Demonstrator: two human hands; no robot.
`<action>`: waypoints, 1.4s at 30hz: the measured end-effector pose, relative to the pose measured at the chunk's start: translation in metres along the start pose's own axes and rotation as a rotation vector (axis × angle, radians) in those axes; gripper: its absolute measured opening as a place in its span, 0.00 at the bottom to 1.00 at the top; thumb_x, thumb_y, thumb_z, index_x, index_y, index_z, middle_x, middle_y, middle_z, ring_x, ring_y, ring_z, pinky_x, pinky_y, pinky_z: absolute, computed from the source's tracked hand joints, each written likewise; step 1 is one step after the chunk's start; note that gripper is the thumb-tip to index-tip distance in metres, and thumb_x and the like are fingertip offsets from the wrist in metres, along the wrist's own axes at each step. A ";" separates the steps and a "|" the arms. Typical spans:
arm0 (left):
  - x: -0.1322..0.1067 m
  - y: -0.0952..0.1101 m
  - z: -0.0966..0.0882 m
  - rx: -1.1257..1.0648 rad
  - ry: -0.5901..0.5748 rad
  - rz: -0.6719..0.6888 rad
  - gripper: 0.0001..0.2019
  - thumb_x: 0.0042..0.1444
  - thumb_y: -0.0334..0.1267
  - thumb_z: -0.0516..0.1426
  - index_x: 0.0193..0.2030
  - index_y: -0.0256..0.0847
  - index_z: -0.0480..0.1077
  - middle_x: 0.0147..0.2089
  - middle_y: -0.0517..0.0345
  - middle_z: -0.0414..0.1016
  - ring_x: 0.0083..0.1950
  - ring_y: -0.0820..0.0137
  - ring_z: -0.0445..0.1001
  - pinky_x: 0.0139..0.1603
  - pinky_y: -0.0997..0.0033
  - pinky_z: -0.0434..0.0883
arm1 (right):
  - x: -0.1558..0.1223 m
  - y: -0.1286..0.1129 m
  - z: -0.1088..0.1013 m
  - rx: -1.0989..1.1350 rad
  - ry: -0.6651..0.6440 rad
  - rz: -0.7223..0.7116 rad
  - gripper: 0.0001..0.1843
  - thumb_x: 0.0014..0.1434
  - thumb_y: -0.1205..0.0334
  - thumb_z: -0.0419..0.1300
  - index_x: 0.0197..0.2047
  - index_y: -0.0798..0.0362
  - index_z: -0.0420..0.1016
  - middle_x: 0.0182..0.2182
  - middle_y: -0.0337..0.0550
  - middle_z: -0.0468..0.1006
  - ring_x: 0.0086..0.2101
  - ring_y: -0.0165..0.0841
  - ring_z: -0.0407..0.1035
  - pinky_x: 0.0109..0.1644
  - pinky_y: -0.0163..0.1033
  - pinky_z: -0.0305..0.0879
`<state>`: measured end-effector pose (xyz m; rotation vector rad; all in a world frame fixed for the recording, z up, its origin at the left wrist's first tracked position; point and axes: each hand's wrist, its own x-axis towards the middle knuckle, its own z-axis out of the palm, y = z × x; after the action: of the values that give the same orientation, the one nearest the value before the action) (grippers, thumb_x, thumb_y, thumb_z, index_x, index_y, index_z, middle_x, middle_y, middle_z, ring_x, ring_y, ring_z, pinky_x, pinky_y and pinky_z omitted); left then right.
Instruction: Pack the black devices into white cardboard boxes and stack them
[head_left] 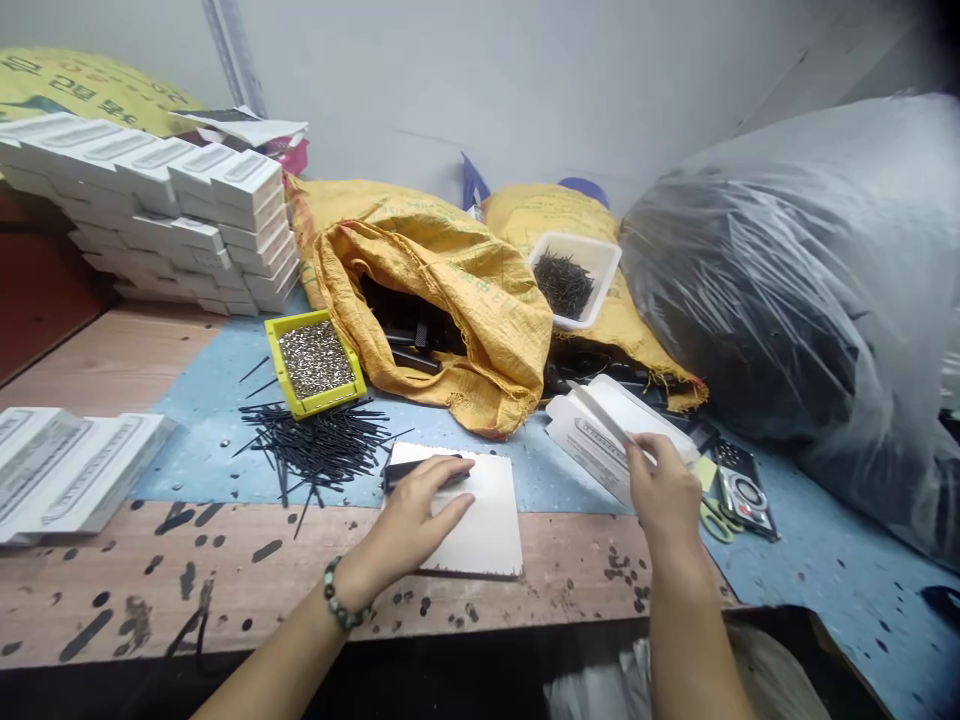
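My left hand [416,515] rests over a white board [487,500], its thumb spread away from the fingers. Under those fingers lies a black elongated piece [403,473], partly covered by them. At the right, my right hand [664,485] pinches the edge of a flat white printed carton [600,445], which is tilted above the blue mat. Left of the board spreads a pile of thin black rods [319,445]. Behind that pile stands a yellow tray [301,408] full of small shiny metal pieces.
White boxes [247,180] are stacked at the back left, with more boxes [82,470] in front. An open yellow sack [480,300] holds black parts. A white tub [600,262] contains dark pieces. Green-handled scissors [716,525] and a large plastic bag [795,250] are at right.
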<state>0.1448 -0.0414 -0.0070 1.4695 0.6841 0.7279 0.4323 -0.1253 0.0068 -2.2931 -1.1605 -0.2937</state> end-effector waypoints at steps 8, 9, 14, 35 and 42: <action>0.009 0.006 -0.004 -0.747 -0.011 -0.172 0.22 0.49 0.54 0.60 0.45 0.41 0.73 0.46 0.51 0.73 0.52 0.60 0.70 0.55 0.62 0.66 | -0.073 -0.149 -0.003 0.828 -0.442 -0.650 0.24 0.61 0.66 0.55 0.60 0.46 0.63 0.58 0.48 0.68 0.57 0.42 0.63 0.59 0.52 0.63; 0.005 0.010 -0.011 -0.699 -0.059 -0.170 0.20 0.47 0.50 0.62 0.45 0.41 0.73 0.45 0.52 0.73 0.51 0.60 0.70 0.54 0.63 0.66 | -0.070 -0.156 -0.003 0.860 -0.408 -0.609 0.25 0.61 0.66 0.54 0.62 0.46 0.61 0.58 0.48 0.67 0.57 0.42 0.62 0.60 0.53 0.61; -0.012 0.024 -0.038 -0.449 -0.166 -0.147 0.21 0.44 0.38 0.64 0.47 0.42 0.72 0.44 0.54 0.72 0.48 0.62 0.69 0.51 0.66 0.65 | -0.051 -0.171 -0.001 0.902 -0.445 -0.525 0.14 0.60 0.62 0.57 0.50 0.47 0.67 0.41 0.42 0.74 0.42 0.37 0.70 0.60 0.55 0.57; -0.026 0.025 -0.039 0.578 0.116 0.233 0.34 0.47 0.35 0.62 0.60 0.46 0.53 0.58 0.50 0.65 0.56 0.61 0.67 0.57 0.57 0.67 | -0.070 -0.180 0.038 1.230 -0.606 0.053 0.22 0.62 0.47 0.54 0.53 0.50 0.74 0.48 0.46 0.75 0.50 0.40 0.69 0.56 0.47 0.64; -0.024 0.018 -0.042 0.791 0.180 0.509 0.29 0.45 0.28 0.57 0.54 0.42 0.54 0.44 0.53 0.66 0.44 0.64 0.69 0.41 0.64 0.73 | -0.068 -0.179 0.014 1.220 -0.639 -0.264 0.16 0.64 0.56 0.55 0.54 0.44 0.72 0.49 0.43 0.74 0.51 0.36 0.68 0.54 0.43 0.67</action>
<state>0.0971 -0.0347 0.0100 2.3756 0.7883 1.0515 0.2481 -0.0779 0.0338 -1.1315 -1.3625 0.8911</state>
